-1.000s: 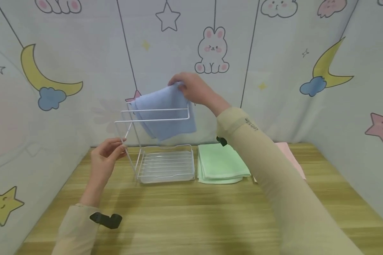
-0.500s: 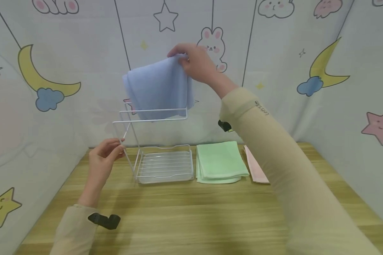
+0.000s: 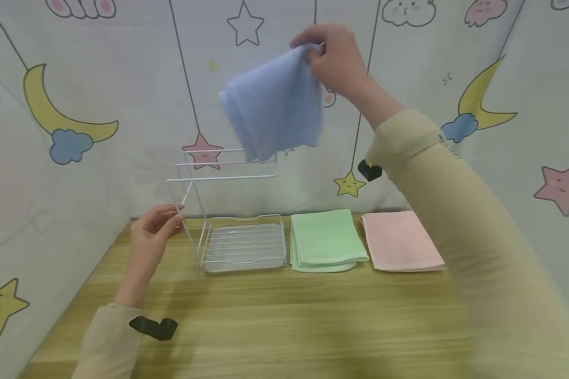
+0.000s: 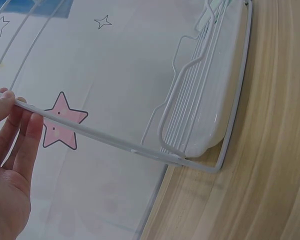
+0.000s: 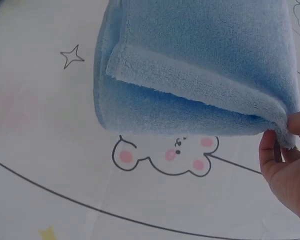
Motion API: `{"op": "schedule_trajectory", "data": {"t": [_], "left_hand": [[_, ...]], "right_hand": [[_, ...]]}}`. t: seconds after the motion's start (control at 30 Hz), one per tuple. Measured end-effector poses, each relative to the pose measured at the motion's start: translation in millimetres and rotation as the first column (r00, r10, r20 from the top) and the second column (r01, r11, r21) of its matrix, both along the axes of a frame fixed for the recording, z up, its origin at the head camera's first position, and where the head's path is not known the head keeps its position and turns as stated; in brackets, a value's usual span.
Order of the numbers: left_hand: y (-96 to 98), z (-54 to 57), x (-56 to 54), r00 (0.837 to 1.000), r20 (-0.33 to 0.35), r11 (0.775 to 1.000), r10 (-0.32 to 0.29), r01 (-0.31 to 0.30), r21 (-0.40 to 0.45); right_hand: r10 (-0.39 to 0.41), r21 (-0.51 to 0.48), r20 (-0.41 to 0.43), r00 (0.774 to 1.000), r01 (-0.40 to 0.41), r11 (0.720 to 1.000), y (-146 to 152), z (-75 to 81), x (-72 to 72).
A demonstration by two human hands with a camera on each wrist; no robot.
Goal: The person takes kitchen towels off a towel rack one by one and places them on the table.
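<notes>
High in the head view, my right hand (image 3: 339, 60) pinches a folded blue towel (image 3: 277, 105) by its upper right corner. The towel hangs down, its lower edge overlapping the view of the rack's top bars. In the right wrist view the thumb and fingers grip the corner of the plush blue towel (image 5: 200, 65). My left hand (image 3: 149, 237) pinches the side post of a white wire rack (image 3: 223, 179), which stands upright on the table. The left wrist view shows thumb and fingertips on that white bar (image 4: 105, 142).
A clear tray (image 3: 246, 247) sits in the rack's base. To its right lie a folded green towel (image 3: 329, 239) and a folded pink towel (image 3: 400, 242) on the wooden table (image 3: 275, 326). A printed curtain (image 3: 142, 105) hangs behind.
My right hand has lifted the blue towel up off the rack's top bars and carried it to the right. The left hand has kept its hold on the rack.
</notes>
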State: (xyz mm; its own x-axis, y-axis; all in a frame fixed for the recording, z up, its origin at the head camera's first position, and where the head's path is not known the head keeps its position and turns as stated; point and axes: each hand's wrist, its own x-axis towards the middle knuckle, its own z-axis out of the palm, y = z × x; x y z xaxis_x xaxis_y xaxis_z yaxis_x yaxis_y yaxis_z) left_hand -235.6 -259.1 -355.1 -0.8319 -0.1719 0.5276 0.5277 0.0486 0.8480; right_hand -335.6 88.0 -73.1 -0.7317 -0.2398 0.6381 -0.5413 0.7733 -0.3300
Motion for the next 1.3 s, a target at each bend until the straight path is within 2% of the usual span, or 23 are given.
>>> {"op": "schedule_trajectory", "data": {"t": [0.27, 0.43, 0.73, 0.93, 1.17, 1.3], "left_hand": [[-0.9, -1.3, 0.5, 1.000, 0.007, 1.000, 0.004, -0.004, -0.018], [-2.0, -0.7, 1.3, 1.000, 0.003, 1.000, 0.005, -0.005, -0.006], [-3.7, -0.6, 2.0, 1.000, -0.005, 1.000, 0.001, -0.001, -0.003], [-3.1, -0.1, 2.1, 1.000, -0.004, 1.000, -0.005, 0.004, -0.004], [-2.7, 1.4, 2.7, 1.000, -0.003, 1.000, -0.007, 0.007, -0.002], [-2.6, 1.9, 3.9, 1.000, 0.005, 1.000, -0.009, 0.010, -0.005]], "right_hand": [[-0.123, -0.026, 0.136, 0.983, 0.128, 0.991, 53, 3.6, 12.5], [-0.115, -0.052, 0.239, 0.964, 0.131, 0.990, 84, -7.0, 24.1], [-0.026, -0.023, 0.309, 0.951, 0.035, 0.999, 114, -53.4, 43.2], [0.035, -0.068, 0.393, 0.919, -0.009, 0.998, 121, -87.4, 55.3], [0.112, -0.128, 0.440, 0.891, -0.062, 0.990, 119, -122.4, 70.6], [0.168, -0.174, 0.470, 0.866, -0.096, 0.980, 116, -142.4, 79.8]]}}
